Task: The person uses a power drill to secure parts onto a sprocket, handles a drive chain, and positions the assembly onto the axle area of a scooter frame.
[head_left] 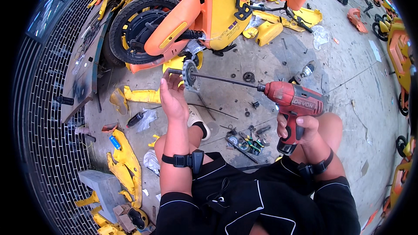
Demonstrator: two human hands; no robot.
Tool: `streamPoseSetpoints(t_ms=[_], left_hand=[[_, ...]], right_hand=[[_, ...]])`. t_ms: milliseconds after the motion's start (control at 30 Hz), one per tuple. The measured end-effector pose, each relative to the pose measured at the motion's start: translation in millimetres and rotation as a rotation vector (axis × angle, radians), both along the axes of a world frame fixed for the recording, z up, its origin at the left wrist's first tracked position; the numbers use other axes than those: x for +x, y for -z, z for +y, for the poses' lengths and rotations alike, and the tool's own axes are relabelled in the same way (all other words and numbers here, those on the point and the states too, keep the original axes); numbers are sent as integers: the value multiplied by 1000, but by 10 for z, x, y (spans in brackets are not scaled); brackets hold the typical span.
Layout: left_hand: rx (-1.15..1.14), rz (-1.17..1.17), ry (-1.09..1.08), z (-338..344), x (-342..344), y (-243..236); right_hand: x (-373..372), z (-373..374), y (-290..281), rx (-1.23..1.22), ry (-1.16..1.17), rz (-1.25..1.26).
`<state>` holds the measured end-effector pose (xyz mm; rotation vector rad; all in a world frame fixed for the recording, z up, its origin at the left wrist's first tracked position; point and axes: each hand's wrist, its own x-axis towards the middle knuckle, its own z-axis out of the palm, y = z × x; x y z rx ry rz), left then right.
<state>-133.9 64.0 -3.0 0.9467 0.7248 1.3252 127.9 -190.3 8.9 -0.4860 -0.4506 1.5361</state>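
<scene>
My right hand [300,128] is wrapped round the grip of a red and black cordless drill [291,98]. From its chuck a long thin bit [228,80] reaches left to a toothed metal sprocket [190,76]. Beyond the sprocket sticks out a short dark shaft [175,71]. My left hand [174,98] is raised with its fingers and thumb at this shaft, partly hidden behind it, and seems to hold it up. Sprocket and drill are both in the air above the concrete floor.
A yellow and orange electric bike [217,11] lies ahead, its black-tyred wheel [141,30] at left. Hand tools [252,141] and small parts lie before my knees. A second drill [305,72], a dark gear [248,76] and yellow panels [126,161] are scattered around.
</scene>
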Motion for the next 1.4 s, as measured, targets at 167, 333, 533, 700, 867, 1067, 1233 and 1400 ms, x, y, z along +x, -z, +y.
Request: streamPoseSetpoints(t_ms=[167,333,533,700,867,1067,1233,1400], left_hand=[[34,23,-13,1,8,-3],[27,34,0,3,-10,9],[45,14,-16,2,21,2],[34,25,-12,17,9,22],[48,26,-9,5,24,4],[15,29,-9,-1,23,9],[16,31,-6,6,27,18],[18,24,2,-4,48,8]], right_hand=[[5,-7,12,6,1,0],[8,-6,12,14,-8,12],[13,-12,6,19,-10,20],[14,-21,10,18,-7,17],[13,-22,-8,8,-1,7],[12,-21,-13,0,10,-4],[11,-23,-23,-2,16,-6],[18,-27,-18,4,18,3]])
